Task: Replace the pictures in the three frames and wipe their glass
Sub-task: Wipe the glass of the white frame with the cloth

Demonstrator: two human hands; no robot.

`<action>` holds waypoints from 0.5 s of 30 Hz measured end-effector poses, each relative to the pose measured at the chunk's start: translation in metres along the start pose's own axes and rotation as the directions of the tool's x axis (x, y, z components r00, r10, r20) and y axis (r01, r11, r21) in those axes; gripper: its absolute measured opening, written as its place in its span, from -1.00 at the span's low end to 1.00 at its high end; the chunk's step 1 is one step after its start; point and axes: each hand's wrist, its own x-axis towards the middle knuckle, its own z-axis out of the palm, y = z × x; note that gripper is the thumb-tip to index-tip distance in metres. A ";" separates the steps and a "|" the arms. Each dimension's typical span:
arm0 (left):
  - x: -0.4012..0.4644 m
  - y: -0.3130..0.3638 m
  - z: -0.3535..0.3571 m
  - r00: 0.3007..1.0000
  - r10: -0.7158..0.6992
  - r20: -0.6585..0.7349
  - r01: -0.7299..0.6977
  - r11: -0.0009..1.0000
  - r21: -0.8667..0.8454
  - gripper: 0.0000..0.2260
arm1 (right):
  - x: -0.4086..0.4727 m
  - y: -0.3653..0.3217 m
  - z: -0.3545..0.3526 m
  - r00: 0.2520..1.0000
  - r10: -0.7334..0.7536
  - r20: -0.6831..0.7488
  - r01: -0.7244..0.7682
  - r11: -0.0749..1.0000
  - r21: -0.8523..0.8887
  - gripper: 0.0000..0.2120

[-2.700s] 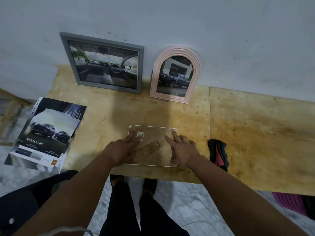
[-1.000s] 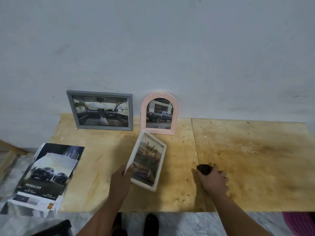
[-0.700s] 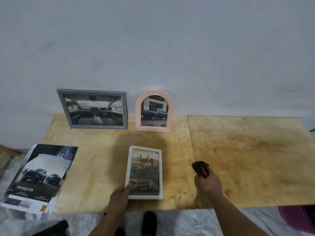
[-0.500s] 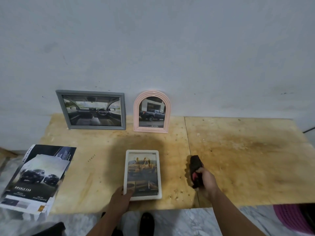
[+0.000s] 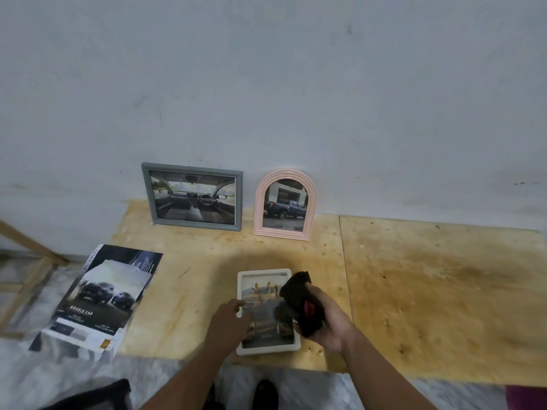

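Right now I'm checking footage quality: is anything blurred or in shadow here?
Head view: left hand and forearm motion-blurred; soft shadow on the plywood table around the white rectangular frame; black cloth fairly sharp; wide-angle bending at the edges.

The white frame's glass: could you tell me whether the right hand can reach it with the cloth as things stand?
Probably yes: the right hand holds the cloth just over the white frame, and only the left hand touches its left edge.

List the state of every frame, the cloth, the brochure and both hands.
White frame: flat on table, picture in, face up.
Grey frame: leaning on wall, picture in.
Pink arched frame: leaning on wall, picture in.
Dark cloth: bunched, above white frame.
Brochure: overhanging table edge.
Left hand: touching white frame.
Right hand: gripping cloth.
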 end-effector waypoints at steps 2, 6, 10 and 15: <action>-0.003 0.001 -0.002 1.000 0.018 0.000 -0.018 1.000 0.006 -0.62 | 0.003 0.003 0.004 1.000 0.014 0.003 -0.014 0.997 -0.073 -0.60; -0.015 -0.015 -0.004 1.000 -0.012 0.022 0.011 0.999 0.043 -0.58 | 0.007 0.008 0.003 0.996 0.087 -0.034 -0.089 0.995 -0.053 -0.49; -0.023 -0.041 -0.004 0.997 -0.070 0.025 0.068 0.995 0.068 -0.60 | 0.006 0.015 -0.007 0.993 0.106 -0.048 -0.108 0.993 -0.037 -0.45; -0.029 -0.058 -0.009 0.995 -0.096 0.012 0.094 0.992 0.088 -0.62 | -0.007 0.020 -0.011 0.994 0.108 -0.028 -0.107 0.994 0.025 -0.60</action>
